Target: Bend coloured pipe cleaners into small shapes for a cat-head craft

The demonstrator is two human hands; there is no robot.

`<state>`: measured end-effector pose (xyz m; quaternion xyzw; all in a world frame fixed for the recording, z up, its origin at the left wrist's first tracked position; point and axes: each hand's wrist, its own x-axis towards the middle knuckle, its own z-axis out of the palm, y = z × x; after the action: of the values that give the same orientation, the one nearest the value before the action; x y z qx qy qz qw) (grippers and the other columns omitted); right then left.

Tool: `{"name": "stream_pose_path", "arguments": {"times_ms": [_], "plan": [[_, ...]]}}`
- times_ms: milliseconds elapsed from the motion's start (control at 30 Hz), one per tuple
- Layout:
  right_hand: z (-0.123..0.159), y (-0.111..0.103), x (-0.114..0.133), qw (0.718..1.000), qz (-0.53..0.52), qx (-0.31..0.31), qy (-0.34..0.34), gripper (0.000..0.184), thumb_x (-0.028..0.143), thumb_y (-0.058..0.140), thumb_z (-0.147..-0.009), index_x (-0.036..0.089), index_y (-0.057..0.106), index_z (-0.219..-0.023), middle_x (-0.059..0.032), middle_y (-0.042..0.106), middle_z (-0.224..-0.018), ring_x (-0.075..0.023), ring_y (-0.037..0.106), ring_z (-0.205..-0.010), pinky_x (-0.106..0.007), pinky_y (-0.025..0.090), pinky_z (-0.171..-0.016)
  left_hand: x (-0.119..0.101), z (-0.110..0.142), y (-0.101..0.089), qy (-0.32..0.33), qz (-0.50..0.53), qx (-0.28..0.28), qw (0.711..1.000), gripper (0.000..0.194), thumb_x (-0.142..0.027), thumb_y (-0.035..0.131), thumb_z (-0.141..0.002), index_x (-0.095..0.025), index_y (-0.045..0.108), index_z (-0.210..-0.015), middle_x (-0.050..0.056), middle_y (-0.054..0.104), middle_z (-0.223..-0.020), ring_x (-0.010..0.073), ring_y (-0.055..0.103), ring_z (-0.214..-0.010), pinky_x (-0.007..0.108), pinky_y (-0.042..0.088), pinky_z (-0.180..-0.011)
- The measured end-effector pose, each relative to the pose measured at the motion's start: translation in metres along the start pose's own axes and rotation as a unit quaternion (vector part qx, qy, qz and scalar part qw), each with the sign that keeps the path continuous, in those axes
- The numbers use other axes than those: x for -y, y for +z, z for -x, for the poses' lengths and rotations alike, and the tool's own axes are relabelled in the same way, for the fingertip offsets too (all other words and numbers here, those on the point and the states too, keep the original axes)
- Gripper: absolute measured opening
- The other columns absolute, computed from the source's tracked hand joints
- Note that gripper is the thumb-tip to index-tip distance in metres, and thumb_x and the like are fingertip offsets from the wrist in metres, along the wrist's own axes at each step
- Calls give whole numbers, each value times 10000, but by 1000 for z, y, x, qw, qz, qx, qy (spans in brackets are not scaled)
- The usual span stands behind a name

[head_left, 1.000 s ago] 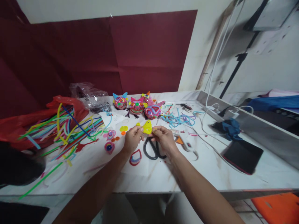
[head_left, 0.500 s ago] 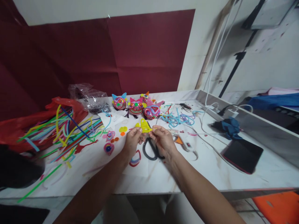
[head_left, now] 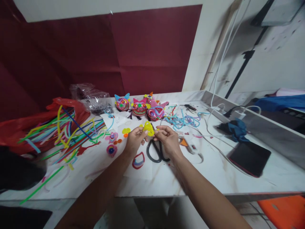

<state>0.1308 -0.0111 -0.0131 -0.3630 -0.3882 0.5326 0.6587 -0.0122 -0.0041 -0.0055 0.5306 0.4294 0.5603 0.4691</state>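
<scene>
Between both hands, above the table, is a yellow fuzzy pipe cleaner (head_left: 148, 128) wound into a small, roughly triangular piece. My left hand (head_left: 136, 139) pinches its left side between thumb and fingers. On the other side, the fingertips of my right hand (head_left: 168, 140) close on its lower right end. Black-handled scissors (head_left: 152, 156) lie just below, their blades partly hidden by the hands and the yellow piece. A red, white and blue teardrop-shaped loop (head_left: 138, 160) rests on the paper near my left wrist.
Several colourful animal-face ornaments (head_left: 139, 108) stand at the back. Loose pipe cleaners spill from a red plastic bag (head_left: 69, 104) at left. Blue strands (head_left: 177, 121), a white device with a switch (head_left: 193, 147), cables and a black tablet-like slab (head_left: 250, 158) lie at right.
The yellow piece has turned a little between my fingers and looks more compact, its top loop less tall. My hands stay near the same spot; the view has shifted slightly.
</scene>
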Motion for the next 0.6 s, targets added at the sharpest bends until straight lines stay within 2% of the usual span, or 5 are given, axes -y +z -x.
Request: {"name": "stream_pose_path", "arguments": {"times_ms": [267, 400, 500, 600], "plan": [[1, 0, -2, 999, 43, 8, -11, 353, 383, 818, -568, 191, 649, -811, 14, 693, -643, -163, 616, -562, -320, 543, -557, 2, 0, 1, 6, -29, 2, 1000, 236, -362, 739, -688, -153, 635, -724, -24, 610, -471, 66, 443, -365, 196, 320, -382], [0, 0, -1, 997, 72, 14, -34, 330, 424, 769, -640, 211, 702, -885, -17, 740, -788, -190, 658, -701, -313, 536, -617, 2, 0, 1, -8, -29, 7, 1000, 224, -355, 736, -677, -160, 631, -709, -39, 574, -441, 63, 428, -360, 191, 303, -376], [-1, -1, -1, 996, 72, 47, -35, 319, 432, 744, -678, 213, 727, -908, -13, 749, -839, -182, 654, -739, -307, 520, -676, 2, 1, 1, -22, -33, 26, 999, 239, -355, 761, -650, -163, 627, -696, -45, 550, -423, 67, 430, -363, 193, 313, -380], [-1, -1, 0, 995, 40, 87, 0, 306, 432, 752, -667, 193, 725, -856, -3, 734, -752, -170, 636, -683, -306, 502, -683, 3, 3, 1, -41, -23, 51, 998, 252, -360, 771, -643, -164, 616, -677, -47, 533, -419, 69, 431, -369, 199, 323, -391]]}}
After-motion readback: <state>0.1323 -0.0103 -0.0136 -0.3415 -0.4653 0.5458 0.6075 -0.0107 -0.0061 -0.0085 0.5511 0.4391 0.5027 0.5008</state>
